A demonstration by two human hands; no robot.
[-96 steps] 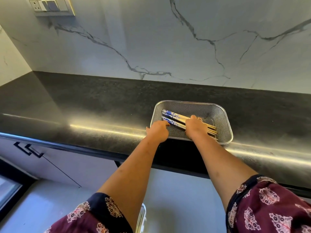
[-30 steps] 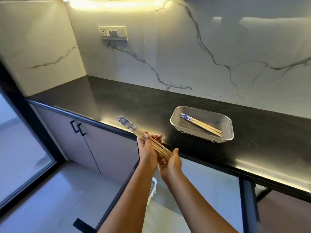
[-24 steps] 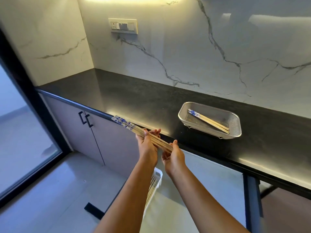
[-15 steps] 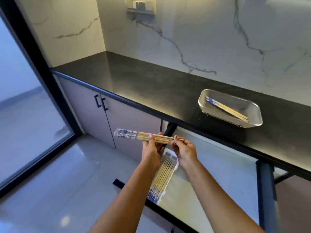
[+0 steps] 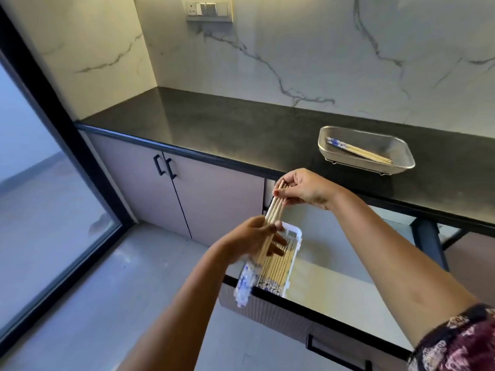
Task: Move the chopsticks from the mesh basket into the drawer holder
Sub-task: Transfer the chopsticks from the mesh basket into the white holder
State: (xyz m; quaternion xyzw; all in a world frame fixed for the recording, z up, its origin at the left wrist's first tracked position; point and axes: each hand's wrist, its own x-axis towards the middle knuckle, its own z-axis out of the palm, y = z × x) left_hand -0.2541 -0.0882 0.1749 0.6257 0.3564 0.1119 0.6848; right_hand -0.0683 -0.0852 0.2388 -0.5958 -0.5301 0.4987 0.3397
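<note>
Since half a second ago we have swung our bundle (image 5: 273, 212) from lying level before us to pointing steeply down, blue ends nearest us, over the holder (image 5: 294, 232) in the open drawer (image 5: 334, 290). Our right hand (image 5: 302, 188) pinches the plain tips between thumb and curled fingers. Our left hand (image 5: 254, 242) grips the middle, fingers curled under it, though blur hides the detail. The bundle hangs just above the row (image 5: 278, 263) already lying in the holder, and we cannot tell whether it touches. We judge this the placing step: next we must lower the bundle in line with that row, patterned ends the same way, then let go. A few sticks (image 5: 359, 152) still lie in the basket (image 5: 408, 163) on the counter (image 5: 214, 124), so another trip seems due.
</note>
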